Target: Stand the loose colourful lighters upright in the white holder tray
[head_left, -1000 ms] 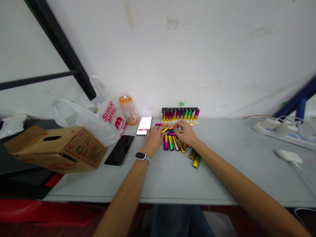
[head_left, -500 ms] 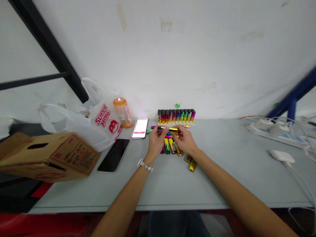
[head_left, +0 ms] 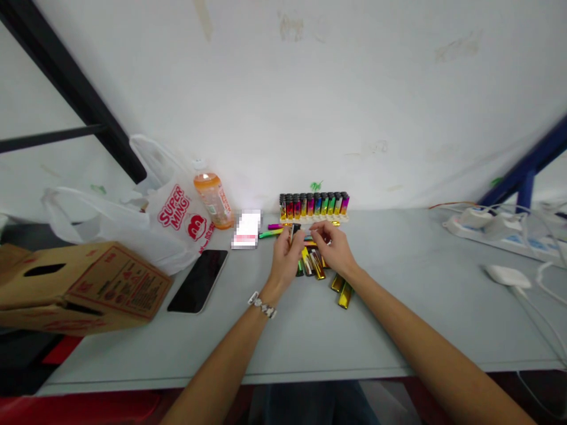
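Several shiny coloured lighters (head_left: 316, 264) lie loose on the grey table (head_left: 310, 330). A row of the same lighters (head_left: 313, 204) stands upright in a pale tray against the wall. My left hand (head_left: 284, 260) is closed round one lighter (head_left: 295, 231), held upright with its dark cap up. My right hand (head_left: 335, 248) hovers just right of it above the loose pile, fingers pinched toward that lighter; what they hold is hidden. A watch is on my left wrist.
A black phone (head_left: 198, 281) lies left of my hands, a lit phone (head_left: 247, 230) behind it. An orange drink bottle (head_left: 213, 199), a white plastic bag (head_left: 146, 224) and a cardboard box (head_left: 75, 289) fill the left. A power strip (head_left: 496, 231) and white charger (head_left: 507, 275) sit at right.
I lifted one lighter from the pile with both hands, first held level, and it has been turned upright in my left hand. The view has shifted slightly to the right.
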Available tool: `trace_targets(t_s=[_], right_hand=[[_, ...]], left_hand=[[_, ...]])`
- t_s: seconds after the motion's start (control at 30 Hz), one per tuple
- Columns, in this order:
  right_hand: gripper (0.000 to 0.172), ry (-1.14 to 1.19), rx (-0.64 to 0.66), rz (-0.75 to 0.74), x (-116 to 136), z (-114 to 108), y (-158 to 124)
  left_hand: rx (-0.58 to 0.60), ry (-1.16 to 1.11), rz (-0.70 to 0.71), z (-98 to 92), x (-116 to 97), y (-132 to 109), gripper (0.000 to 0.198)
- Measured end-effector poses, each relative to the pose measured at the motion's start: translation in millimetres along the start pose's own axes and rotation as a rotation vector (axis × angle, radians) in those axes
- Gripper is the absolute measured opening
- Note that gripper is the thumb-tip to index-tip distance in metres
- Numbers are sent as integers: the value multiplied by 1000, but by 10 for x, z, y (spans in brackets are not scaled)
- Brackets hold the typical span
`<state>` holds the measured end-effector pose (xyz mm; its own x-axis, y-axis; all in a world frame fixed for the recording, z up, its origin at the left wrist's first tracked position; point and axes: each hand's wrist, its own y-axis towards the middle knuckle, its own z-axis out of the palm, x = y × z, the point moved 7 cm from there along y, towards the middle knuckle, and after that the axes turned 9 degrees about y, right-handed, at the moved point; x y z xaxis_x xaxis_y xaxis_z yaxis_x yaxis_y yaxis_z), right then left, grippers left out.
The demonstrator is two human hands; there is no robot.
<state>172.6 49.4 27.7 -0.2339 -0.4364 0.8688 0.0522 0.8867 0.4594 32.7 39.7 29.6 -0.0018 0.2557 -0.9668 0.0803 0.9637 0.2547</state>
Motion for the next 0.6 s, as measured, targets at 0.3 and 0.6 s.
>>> trace_targets(t_s=[0.3,0.6], right_hand=[[15,-27,10,-6,-21,-19,15],[14,-51,26,-9,-2,6,-1]], left_hand=[[-83,388,37,-46,-12,-11,53],[-67,417,2,-31,31,-18,47]])
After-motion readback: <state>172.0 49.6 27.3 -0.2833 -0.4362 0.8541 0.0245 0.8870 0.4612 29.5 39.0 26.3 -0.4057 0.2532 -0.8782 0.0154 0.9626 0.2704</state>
